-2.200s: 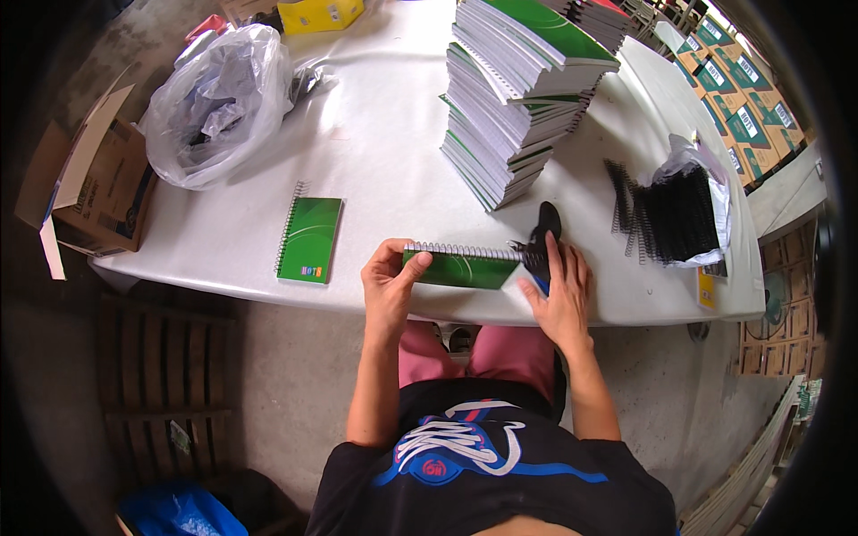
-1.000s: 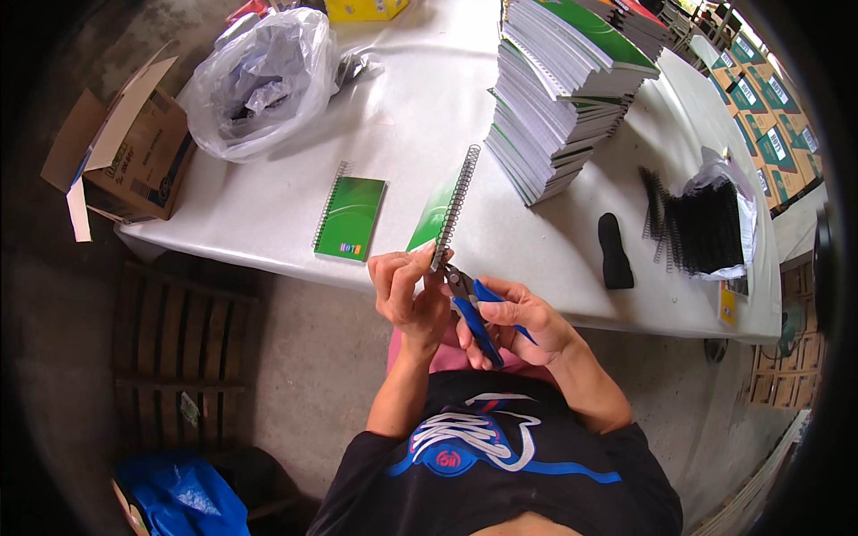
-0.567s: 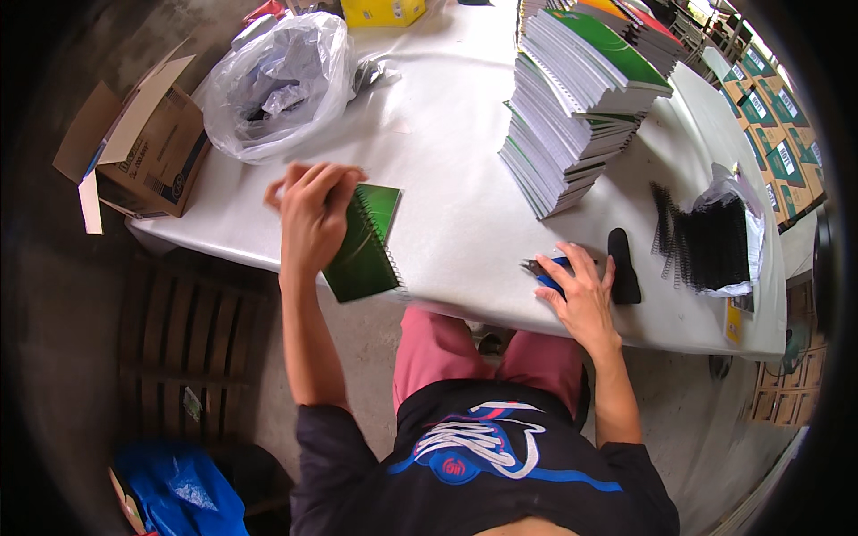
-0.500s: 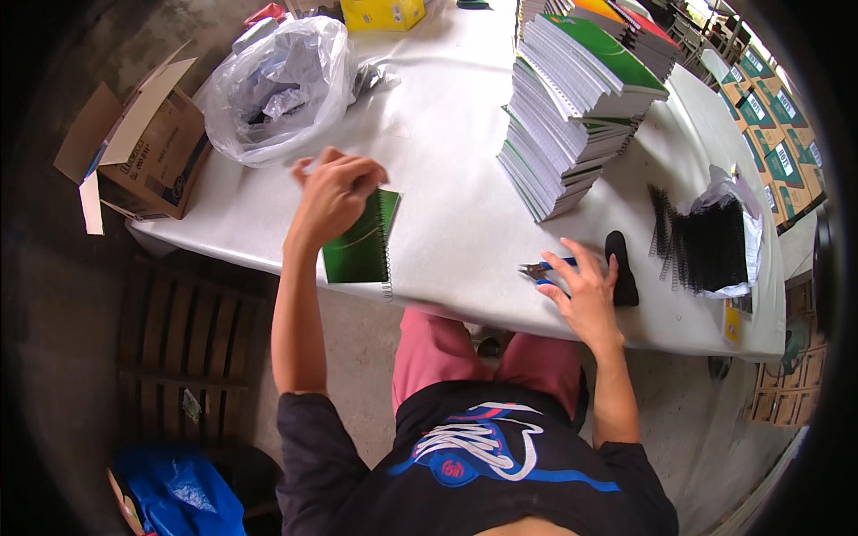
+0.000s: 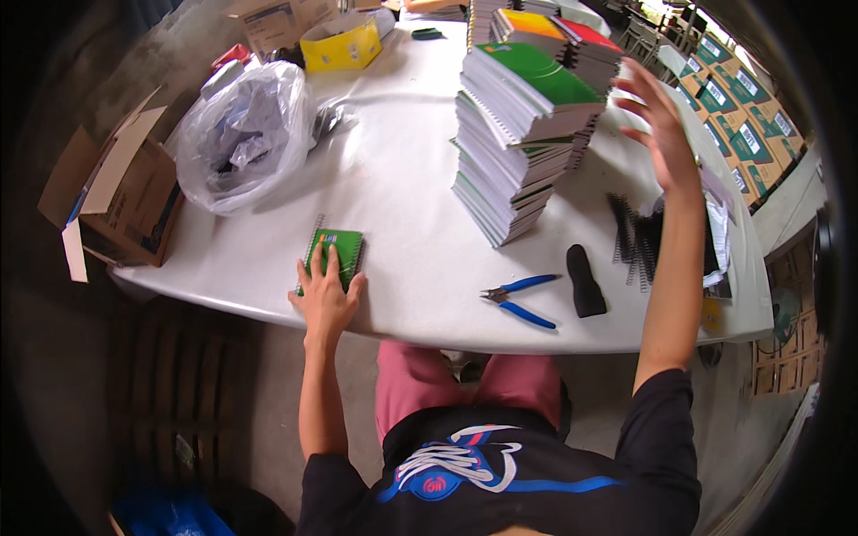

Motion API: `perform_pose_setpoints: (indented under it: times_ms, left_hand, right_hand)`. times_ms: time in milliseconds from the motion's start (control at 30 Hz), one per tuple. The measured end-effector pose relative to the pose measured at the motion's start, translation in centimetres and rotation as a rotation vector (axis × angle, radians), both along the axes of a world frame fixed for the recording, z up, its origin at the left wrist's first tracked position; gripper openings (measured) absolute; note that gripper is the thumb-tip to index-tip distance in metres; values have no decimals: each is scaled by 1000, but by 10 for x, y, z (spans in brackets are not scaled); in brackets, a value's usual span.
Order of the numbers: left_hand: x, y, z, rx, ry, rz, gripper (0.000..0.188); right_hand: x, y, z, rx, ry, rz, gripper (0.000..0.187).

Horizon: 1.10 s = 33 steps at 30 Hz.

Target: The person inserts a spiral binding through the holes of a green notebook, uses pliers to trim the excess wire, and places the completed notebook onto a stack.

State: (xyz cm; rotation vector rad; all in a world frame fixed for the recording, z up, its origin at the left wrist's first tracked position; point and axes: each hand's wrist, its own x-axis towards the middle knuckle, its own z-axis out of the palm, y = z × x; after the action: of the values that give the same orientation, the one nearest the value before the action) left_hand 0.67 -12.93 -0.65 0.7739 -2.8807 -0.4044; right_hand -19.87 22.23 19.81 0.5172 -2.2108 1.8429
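My left hand [image 5: 329, 290] lies on a small green spiral notebook [image 5: 349, 243] near the table's front edge, fingers spread over its cover. The end of a wire coil sticks out past the notebook's far left corner. My right hand [image 5: 657, 125] is raised beside the tall stack of spiral notebooks [image 5: 527, 116], its fingers apart and nothing in them. Between the hands lie cutting pliers [image 5: 517, 308] with blue handles, their jaws apart. To their right is a long black object [image 5: 585, 281], whose kind I cannot make out. Black spiral coils [image 5: 631, 241] lie partly behind my right forearm.
At the left stand an open cardboard box [image 5: 134, 210] and a clear plastic bag [image 5: 241, 152] with scraps inside. A yellow box [image 5: 341, 46] sits at the back. Several printed cartons [image 5: 742, 121] are stacked beyond the table's right side.
My left hand has come down from the air onto the notebook. My right hand has left the pliers on the table and moved up to the notebook stack. The view has shifted.
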Motion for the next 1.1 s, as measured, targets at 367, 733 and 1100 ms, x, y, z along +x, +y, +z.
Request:
perform_pose_setpoints:
  times_ms: [367,733,1100]
  left_hand:
    - [-3,-7,6,-147,-93,95,71]
    - [32,100,93,-363,1034,-398,75]
    - [5,134,-18,-12,657,-460,52]
  right_hand:
    - [-31,-24,26,751,320,-151,42]
    - [106,-54,-7,177,405,122,27]
    - [133,-24,-158,577,99,449,65]
